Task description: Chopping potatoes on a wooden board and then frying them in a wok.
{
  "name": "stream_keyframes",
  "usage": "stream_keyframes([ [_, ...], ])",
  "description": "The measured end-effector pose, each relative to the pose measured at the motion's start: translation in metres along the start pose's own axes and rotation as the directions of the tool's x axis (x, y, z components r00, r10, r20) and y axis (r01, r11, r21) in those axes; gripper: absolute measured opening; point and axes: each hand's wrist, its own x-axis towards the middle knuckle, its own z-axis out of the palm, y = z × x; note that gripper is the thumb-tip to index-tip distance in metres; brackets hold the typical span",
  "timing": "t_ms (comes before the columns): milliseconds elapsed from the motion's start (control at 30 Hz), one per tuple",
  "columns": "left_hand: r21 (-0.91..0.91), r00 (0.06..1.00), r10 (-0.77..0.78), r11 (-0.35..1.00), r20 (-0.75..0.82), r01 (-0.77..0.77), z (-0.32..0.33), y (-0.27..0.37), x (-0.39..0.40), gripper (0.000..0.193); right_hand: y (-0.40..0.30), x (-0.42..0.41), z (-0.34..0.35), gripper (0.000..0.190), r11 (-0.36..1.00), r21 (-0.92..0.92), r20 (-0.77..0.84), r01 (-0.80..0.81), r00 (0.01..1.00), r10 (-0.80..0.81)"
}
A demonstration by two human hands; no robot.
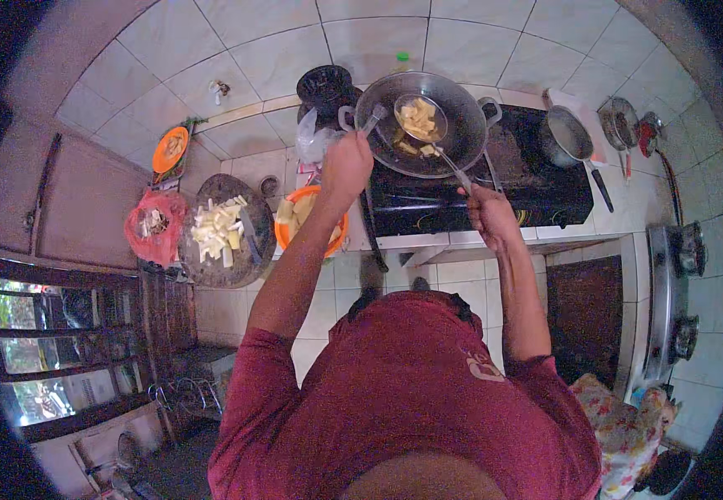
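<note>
My right hand (pixel 491 215) grips the handle of a round strainer (pixel 421 119), which holds fried pale-yellow pieces (pixel 419 120) over a large metal wok (pixel 386 159). A few more pieces (pixel 408 147) lie in the wok below the strainer. My left hand (pixel 348 162) is closed around a metal utensil (pixel 374 117), its flat end at the wok's left rim. The wok stands on the left part of a black gas stove (pixel 536 197). Near my left forearm an orange bowl (pixel 280 236) holds larger pale pieces. Further left, cut pale sticks (pixel 217 228) and a knife (pixel 250 231) lie on a round chopping board (pixel 205 275).
Right of the stove are a saucepan (pixel 566 136) with a black handle and a strainer (pixel 619 124). At the far left are a red plastic bag (pixel 139 240) and an orange plate (pixel 164 165). A clear plastic bag (pixel 314 140) and a black pot (pixel 325 87) stand left of the wok.
</note>
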Motion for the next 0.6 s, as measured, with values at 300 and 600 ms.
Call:
stream_keyframes([
  [300,-0.015,0.998,-0.023,1.0,0.064,0.024,0.003,0.0,-0.004,0.043,0.003,-0.002,0.009,0.028,1.0,0.007,0.035,-0.007,0.999,0.006],
  [600,0.007,0.992,-0.066,0.998,0.105,0.066,0.002,0.006,-0.004,0.043,0.003,-0.008,0.012,0.028,1.0,-0.016,0.034,0.002,0.999,-0.002],
])
